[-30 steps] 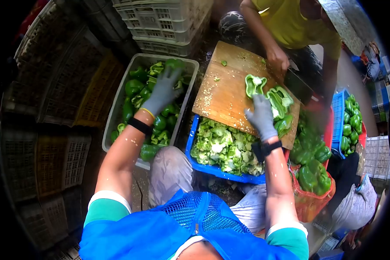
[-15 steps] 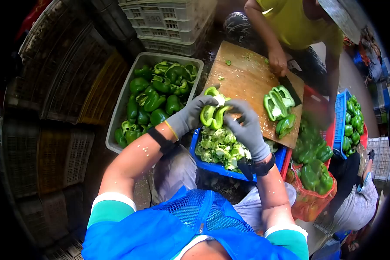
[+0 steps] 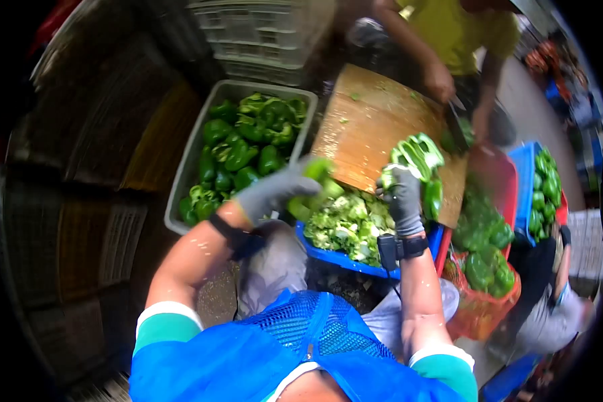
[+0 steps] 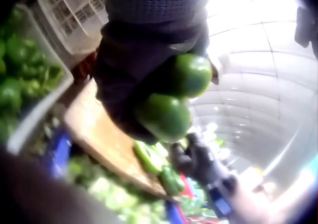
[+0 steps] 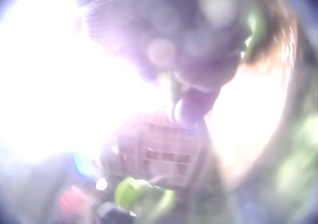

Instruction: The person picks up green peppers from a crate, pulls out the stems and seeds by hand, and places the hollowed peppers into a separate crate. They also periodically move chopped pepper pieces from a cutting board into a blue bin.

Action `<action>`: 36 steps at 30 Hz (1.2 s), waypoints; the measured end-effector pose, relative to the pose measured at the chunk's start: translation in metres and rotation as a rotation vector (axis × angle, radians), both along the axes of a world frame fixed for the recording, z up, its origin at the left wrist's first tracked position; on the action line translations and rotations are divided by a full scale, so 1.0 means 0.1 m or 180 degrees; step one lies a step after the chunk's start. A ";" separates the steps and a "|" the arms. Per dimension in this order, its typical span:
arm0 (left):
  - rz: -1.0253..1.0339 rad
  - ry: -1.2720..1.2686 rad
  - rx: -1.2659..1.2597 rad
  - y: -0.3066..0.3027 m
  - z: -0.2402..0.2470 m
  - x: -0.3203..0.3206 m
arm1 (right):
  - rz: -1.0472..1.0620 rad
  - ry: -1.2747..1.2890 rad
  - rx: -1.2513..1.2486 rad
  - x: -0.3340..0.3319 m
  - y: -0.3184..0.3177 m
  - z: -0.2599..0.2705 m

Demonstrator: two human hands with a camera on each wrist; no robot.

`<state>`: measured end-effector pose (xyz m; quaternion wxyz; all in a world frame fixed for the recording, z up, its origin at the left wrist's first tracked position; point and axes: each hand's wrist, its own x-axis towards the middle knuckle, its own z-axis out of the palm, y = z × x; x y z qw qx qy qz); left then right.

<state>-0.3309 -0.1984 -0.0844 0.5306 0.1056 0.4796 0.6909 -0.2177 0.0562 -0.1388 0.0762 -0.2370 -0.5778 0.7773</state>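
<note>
**Workstation Status: Grip and Placement**

My left hand (image 3: pixel 275 193) is closed around a cut green bell pepper (image 3: pixel 318 171), held between the grey crate (image 3: pixel 173 201) and the wooden cutting board (image 3: pixel 358 134). The left wrist view shows two rounded green lobes at the fingers.

My right hand (image 3: pixel 405 193) has curled fingers and pinches a pale green piece (image 3: pixel 386 176) near the lower edge of the board; blur hides its exact shape. Opened pepper halves (image 3: pixel 419 153) lie on the board just beyond this hand; contact with them cannot be determined.

The grey crate contains pepper pieces. The blue tub (image 3: pixel 345 260), below the board, contains pale green trimmings (image 3: pixel 355 224). Opposite me, a person in a yellow shirt (image 3: pixel 459 37) holds a knife (image 3: pixel 457 128) over the board's far corner.
</note>
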 end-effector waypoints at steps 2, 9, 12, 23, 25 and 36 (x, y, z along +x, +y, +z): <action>0.0376 0.1540 -0.0834 -0.15 -0.10 -0.40 | 0.1436 -0.0732 0.1290 0.17 0.01 0.11; 0.0782 0.3414 -0.2074 -0.34 -0.32 -1.26 | 0.0934 -0.1077 0.4987 0.22 0.43 0.09; 0.0136 0.2267 -0.1279 0.14 -0.20 -0.85 | 0.1287 -0.1238 0.5821 0.12 0.66 -0.21; 0.0030 -0.1378 0.0635 0.82 -0.29 0.16 | 0.1428 0.0736 0.1637 0.12 -0.50 0.50; 0.0556 -0.0906 0.0358 0.76 -0.16 0.21 | 0.1230 0.0835 0.2711 0.18 -0.57 0.56; 0.1285 0.3159 -0.2160 0.00 -0.60 -1.03 | 0.1524 -0.0250 0.3569 0.88 -0.35 0.28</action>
